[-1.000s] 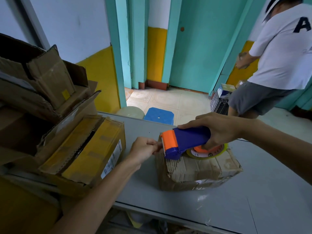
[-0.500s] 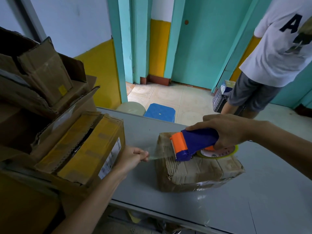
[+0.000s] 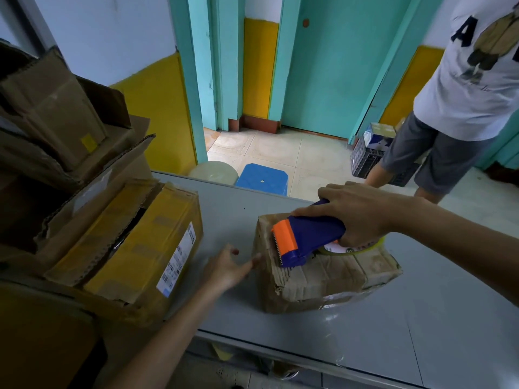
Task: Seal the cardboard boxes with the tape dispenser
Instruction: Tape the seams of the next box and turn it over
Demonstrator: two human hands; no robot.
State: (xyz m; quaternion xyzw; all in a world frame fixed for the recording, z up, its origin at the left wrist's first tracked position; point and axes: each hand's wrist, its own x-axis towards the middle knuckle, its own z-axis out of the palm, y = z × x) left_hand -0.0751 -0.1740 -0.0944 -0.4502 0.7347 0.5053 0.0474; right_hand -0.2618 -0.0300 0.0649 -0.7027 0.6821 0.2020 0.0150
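A small worn cardboard box (image 3: 323, 279) lies on the grey table (image 3: 421, 332) in front of me. A blue and orange tape dispenser (image 3: 303, 240) sits on top of the box, its orange blade end pointing left. My right hand (image 3: 356, 214) grips the dispenser's handle from above. My left hand (image 3: 227, 266) is at the box's left side, fingers extended with the tips touching the box wall; clear tape there is hard to make out.
A yellow-taped carton with a white label (image 3: 146, 245) stands at the left under a pile of opened cardboard boxes (image 3: 56, 130). Behind the table a person in a white shirt (image 3: 471, 80) stands near a black crate (image 3: 368, 158). A blue stool (image 3: 262, 179) is on the floor.
My left hand, which was pinching the tape end and pulling it leftward, has opened and now presses its fingertips against the box's left side. The dispenser stays on the box top.
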